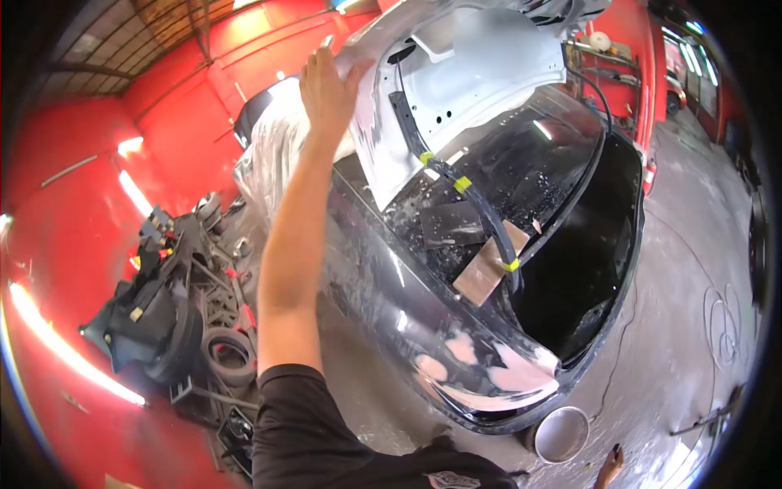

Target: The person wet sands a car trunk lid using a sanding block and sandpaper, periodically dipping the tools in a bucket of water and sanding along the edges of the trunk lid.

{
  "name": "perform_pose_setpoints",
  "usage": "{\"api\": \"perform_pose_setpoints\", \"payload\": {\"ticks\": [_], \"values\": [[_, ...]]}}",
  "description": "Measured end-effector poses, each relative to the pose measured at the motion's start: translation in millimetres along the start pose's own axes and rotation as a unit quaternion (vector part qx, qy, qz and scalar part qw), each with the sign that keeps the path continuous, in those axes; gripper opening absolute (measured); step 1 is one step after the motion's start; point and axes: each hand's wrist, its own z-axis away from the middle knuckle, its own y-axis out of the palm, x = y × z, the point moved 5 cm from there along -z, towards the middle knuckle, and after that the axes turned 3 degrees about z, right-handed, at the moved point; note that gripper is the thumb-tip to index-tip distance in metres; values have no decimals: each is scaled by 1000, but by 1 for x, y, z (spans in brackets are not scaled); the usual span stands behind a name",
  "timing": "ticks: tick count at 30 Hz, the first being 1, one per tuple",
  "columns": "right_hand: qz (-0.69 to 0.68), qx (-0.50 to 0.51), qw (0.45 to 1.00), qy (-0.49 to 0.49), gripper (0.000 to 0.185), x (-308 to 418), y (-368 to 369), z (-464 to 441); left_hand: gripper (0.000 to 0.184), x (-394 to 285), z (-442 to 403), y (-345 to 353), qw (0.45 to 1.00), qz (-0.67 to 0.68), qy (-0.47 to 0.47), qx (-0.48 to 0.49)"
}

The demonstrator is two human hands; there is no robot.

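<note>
My left hand [330, 94] is raised at the upper edge of the light grey raised panel [489, 57], its fingers spread. It touches or nearly touches the panel's left side. My right hand [611, 466] shows only partly at the bottom right, with something small and dark at its fingertips, too small to make out. Between them is the dark car body [383, 277] with pinkish filler patches [521, 379] on its rear corner. A brown board [481, 277] lies under a black strip with yellow tape [463, 185].
A round bucket [562, 434] stands on the floor by the rear bumper. Car parts and a tyre [228, 356] are piled along the red wall at left. A hose [721, 326] lies coiled at right. Shelves [603, 65] stand at the back.
</note>
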Motion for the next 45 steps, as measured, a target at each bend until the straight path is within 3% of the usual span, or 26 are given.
{"api": "perform_pose_setpoints", "payload": {"ticks": [1, 3, 5, 6, 9, 12, 13, 15, 16, 17, 18, 21, 22, 24, 27, 31, 34, 38, 41, 45], "values": [[-15, -43, 998, -43, 50, -1, 12, 2, 56, 6, -18, 1, 998, -24, 43, 24], [-60, -20, 996, -68, 51, 3, 24, 18, 44, 15, -40, 6, 986, -75, 129, 70], [-140, 7, 987, -79, 52, 36, 19, 37, 44, 32, -36, 15, 987, -23, 150, 61], [-105, 8, 991, -81, 51, 41, 22, 43, 45, 38, -35, 20, 985, 0, 163, 55], [-20, 11, 995, -96, 50, 41, 24, 55, 37, 62, -9, 33, 994, 46, 71, 63], [-50, -22, 994, -96, 50, -21, 67, 41, 29, 47, 24, 20, 976, 169, -103, 87], [13, 123, 992, 29, 54, 69, 8, 65, 28, 47, 37, 25, 966, 219, -108, 82], [-32, 117, 993, 10, 57, 56, 23, 61, 27, 55, 78, 35, 952, 255, -133, 109], [-57, 115, 992, 5, 59, 64, 23, 67, 26, 34, 90, 23, 946, 295, -93, 100], [-38, 132, 988, 76, 59, 66, 24, 65, 28, 36, 100, 22, 955, 237, -123, 132], [-34, 135, 989, 56, 60, 71, 28, 63, 31, 43, 107, 23, 958, 179, -153, 161], [-25, 140, 990, -14, 66, 51, 49, 46, 39, 31, 76, 5, 943, 196, -225, 148], [-39, 123, 991, -23, 59, 17, 77, 30, 42, 33, 56, 0, 971, 180, -134, 79], [-66, 88, 993, -43, 52, -41, 127, 0, 56, 68, 15, 6, 964, 60, -163, 202], [-20, 105, 994, 9, 55, -3, 106, 1, 58, 64, -8, -1, 982, 86, -92, 143], [-28, 81, 996, -17, 57, 20, 103, -7, 54, 64, 21, 14, 923, 225, -268, 159], [-112, 84, 989, -42, 57, 58, 82, -3, 54, 60, 53, 31, 906, 308, -276, 87], [-53, 55, 995, -59, 65, 82, 56, -12, 52, 79, 111, 54, 870, 344, -332, 118], [-130, 56, 989, -49, 66, 92, 34, -20, 61, 42, 104, 25, 855, 369, -326, 163], [-128, 11, 987, -95, 68, 109, 13, -35, 65, 55, 44, 24, 891, 313, -307, 121]]}}
